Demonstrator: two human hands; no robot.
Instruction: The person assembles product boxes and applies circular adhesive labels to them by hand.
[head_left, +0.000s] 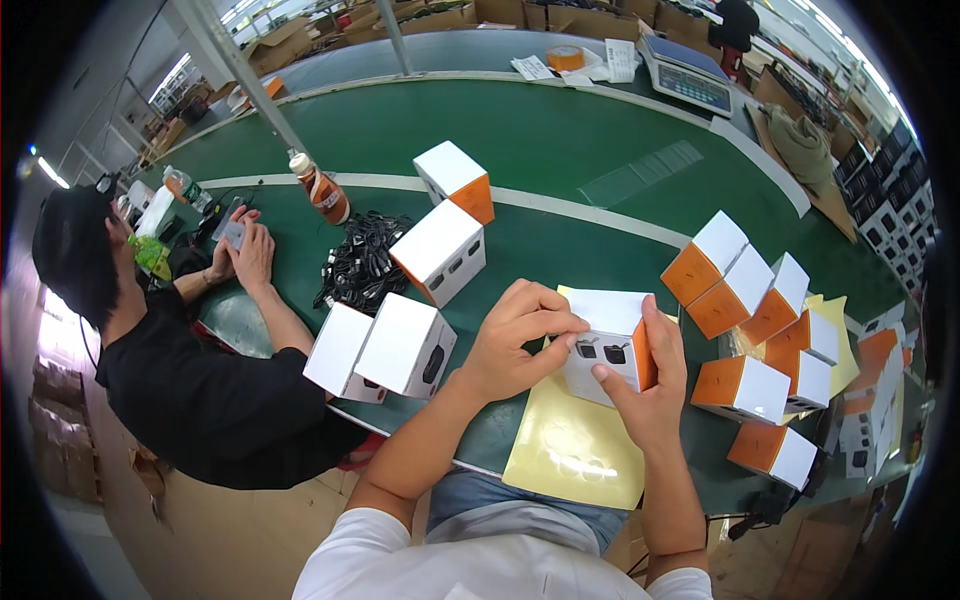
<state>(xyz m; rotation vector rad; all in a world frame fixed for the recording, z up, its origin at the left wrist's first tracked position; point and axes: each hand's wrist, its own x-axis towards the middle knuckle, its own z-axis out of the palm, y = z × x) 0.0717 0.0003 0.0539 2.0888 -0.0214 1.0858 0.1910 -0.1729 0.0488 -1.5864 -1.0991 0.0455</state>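
A white box with an orange side (599, 368) and dark product pictures is held up in front of me, tilted. My right hand (645, 375) grips it by its right side, thumb on the printed face and fingers behind the orange side. My left hand (520, 340) is closed, its thumb and index fingertip pinched together against the box's upper left edge. Whether something thin is between those fingertips I cannot make out. Below the box lies a glossy yellow sheet (575, 450), partly over the table's near edge.
Several similar boxes (745, 388) stand at the right on other yellow sheets (845, 340); more boxes (405, 345) stand at the left. Black cables (362, 262) are heaped beside a brown bottle (322, 190). A co-worker (200, 370) sits at left handling a small object. A scale (688, 80) stands far right.
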